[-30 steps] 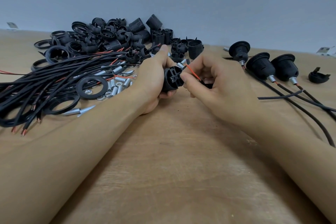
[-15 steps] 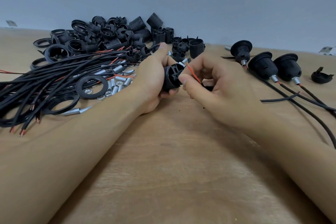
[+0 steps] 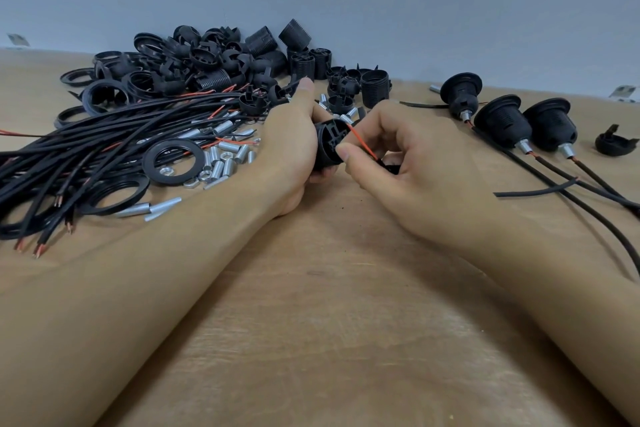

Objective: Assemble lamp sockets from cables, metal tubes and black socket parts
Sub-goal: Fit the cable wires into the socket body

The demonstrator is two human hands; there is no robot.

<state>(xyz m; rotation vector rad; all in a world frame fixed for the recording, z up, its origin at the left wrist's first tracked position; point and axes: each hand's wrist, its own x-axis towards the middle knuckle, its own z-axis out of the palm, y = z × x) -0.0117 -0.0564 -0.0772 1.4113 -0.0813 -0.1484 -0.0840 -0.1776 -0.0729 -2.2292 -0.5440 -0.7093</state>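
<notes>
My left hand [image 3: 289,149] grips a black socket part [image 3: 329,146], its recessed face turned to the right. A thin red wire [image 3: 362,146] runs from that face down into my right hand [image 3: 412,163], which pinches the wire between thumb and fingers. The black cable end [image 3: 389,168] shows just under the right thumb; the rest is hidden in the fist. Black cables [image 3: 104,152] lie bundled at the left, short metal tubes [image 3: 223,163] and nuts beside them. A heap of black socket parts [image 3: 214,62] sits at the back.
Three assembled sockets [image 3: 504,125] with cables lie at the right, next to a loose black cap [image 3: 613,144] and a short cable offcut [image 3: 535,191]. Black rings [image 3: 173,161] lie among the tubes. The wooden table [image 3: 329,322] meets a grey wall at the back.
Both hands stay together at the socket part. The right hand has shifted slightly, and the red wire now stands out more clearly between the part's face and the fingers.
</notes>
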